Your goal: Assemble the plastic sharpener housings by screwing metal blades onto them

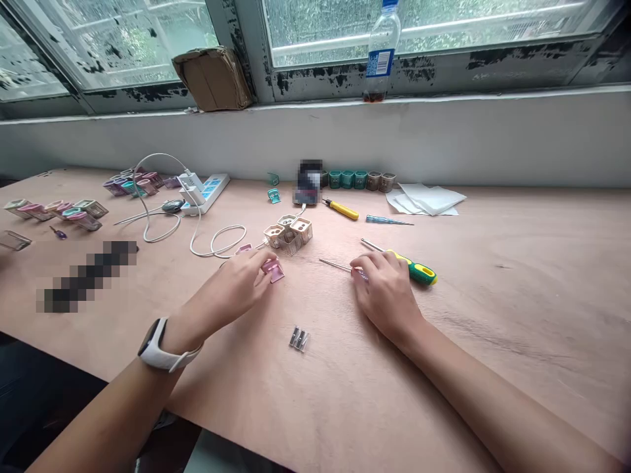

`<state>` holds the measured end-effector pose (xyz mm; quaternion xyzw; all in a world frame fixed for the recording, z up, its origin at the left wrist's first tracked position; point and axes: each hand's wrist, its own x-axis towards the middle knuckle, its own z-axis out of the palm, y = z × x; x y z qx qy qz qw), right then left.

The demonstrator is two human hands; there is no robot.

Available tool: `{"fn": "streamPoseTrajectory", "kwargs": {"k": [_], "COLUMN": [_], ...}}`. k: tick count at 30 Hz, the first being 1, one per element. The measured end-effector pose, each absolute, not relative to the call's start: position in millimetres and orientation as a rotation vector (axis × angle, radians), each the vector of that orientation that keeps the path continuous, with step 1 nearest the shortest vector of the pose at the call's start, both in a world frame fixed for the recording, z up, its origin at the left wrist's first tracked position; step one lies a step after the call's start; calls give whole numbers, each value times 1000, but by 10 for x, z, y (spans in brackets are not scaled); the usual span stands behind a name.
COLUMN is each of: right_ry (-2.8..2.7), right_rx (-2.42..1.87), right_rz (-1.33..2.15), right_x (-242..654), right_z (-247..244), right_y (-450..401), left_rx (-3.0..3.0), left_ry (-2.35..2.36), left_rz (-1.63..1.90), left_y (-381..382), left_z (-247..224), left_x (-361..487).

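My left hand (241,279) is over the table with its fingers closed on a small pink plastic sharpener part (273,269). Another pink piece (243,249) shows just behind those fingers. My right hand (387,289) rests on the tabletop, fingers curled round a thin screwdriver (336,265); its shaft points left and its handle is mostly hidden. Touching or close beside that hand lies a green and yellow screwdriver (421,272). Between my hands, nearer to me, sit several small metal sharpener inserts (298,339). Beige double-hole pencil sharpeners (290,233) stand clustered beyond my left hand.
A white cable (197,236) loops from a power strip (211,190) to a phone (308,184). Farther back are green and brown sharpeners (348,179), a yellow-handled tool (342,209), a blue tester screwdriver (387,220) and white papers (428,199). Coloured sharpeners (81,213) lie left.
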<state>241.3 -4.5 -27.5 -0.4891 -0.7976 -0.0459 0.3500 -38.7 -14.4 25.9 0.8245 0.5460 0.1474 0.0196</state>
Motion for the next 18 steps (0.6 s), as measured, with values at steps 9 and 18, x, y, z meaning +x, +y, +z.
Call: {"fn": "streamPoseTrajectory", "kwargs": {"k": [9,18], "right_ry": [-2479,-2422], "right_rx": [-698,-831], "right_rz": [-12,80], "right_x": [1931,2238], "right_z": [-234,-234], "right_y": [-634,-313], "left_rx": [2609,2612], "left_ry": [1382,1133], "left_rz": [646,840], "left_y": [-38,251], "left_z": [161,39], "left_x": [-77,252]}}
